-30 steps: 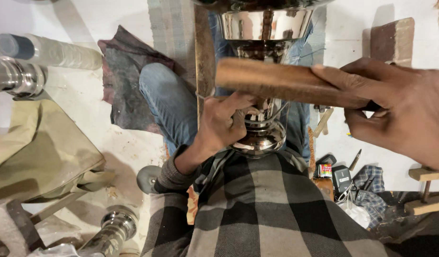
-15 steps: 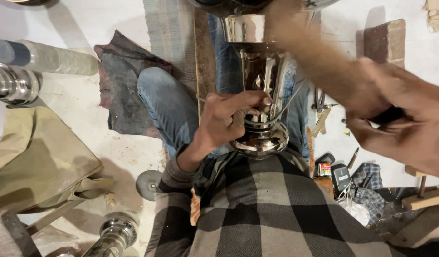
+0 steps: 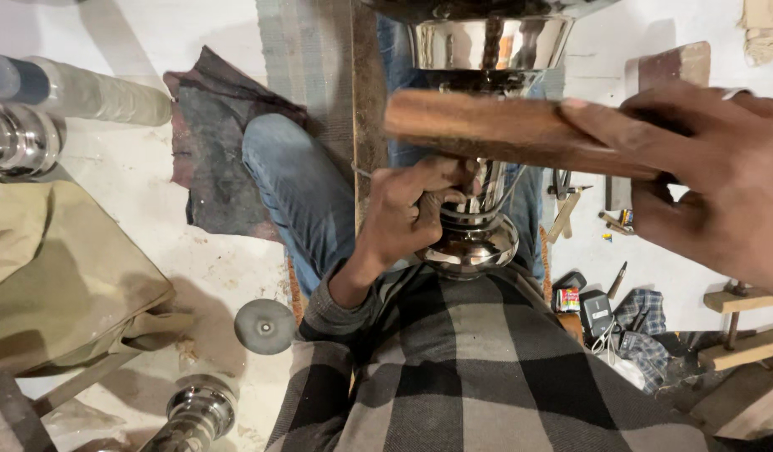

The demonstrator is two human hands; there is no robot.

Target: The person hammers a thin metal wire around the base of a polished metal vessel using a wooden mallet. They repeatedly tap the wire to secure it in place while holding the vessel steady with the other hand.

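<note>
A shiny metal vessel [image 3: 487, 50] with a narrow stem and round foot [image 3: 474, 247] stands between my knees. My left hand [image 3: 407, 209] grips its stem, with a thin wire running through the fingers. My right hand [image 3: 713, 180] is raised close to the camera and holds a brown wooden block [image 3: 495, 127] level across the vessel's stem, just above my left hand. My jeans-clad left knee [image 3: 298, 188] lies to the left of the vessel.
A dark cloth [image 3: 211, 142] lies on the pale floor at left, beside a plastic-wrapped roll [image 3: 93, 94] and polished metal pieces [image 3: 14, 138]. A khaki bag [image 3: 60, 276], a grey disc [image 3: 265, 325] and another metal piece [image 3: 198, 410] sit lower left. Small tools and wooden blocks [image 3: 738, 301] lie at right.
My right hand swung the wooden block down in a blur and has come back up, level across the vessel. My left hand stays on the stem.
</note>
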